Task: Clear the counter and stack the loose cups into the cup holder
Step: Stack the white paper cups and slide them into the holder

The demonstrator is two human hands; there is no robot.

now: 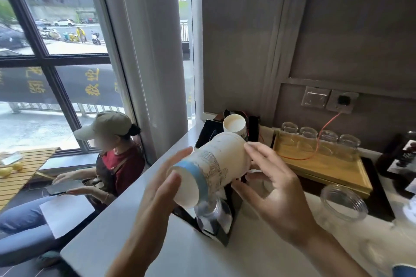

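Observation:
A stack of white paper cups (pixel 211 164) with a blue band and a line drawing lies tilted on its side above the black cup holder (pixel 222 231). My left hand (pixel 162 191) cups the stack's near bottom end. My right hand (pixel 274 184) holds the far open end with thumb and fingers. Both hands hold it in the air. Another white paper cup (pixel 234 123) sits open-mouthed in the holder's far slot. Clear plastic cups (pixel 212 216) lie in the holder's near slot, under the stack.
A yellow wooden tray (pixel 326 164) with several upturned glass jars stands at the right. One loose glass jar (pixel 343 201) lies in front of it. An orange cable runs from the wall socket (pixel 342 101). A seated person in a cap (pixel 112 153) is beyond the counter's left edge.

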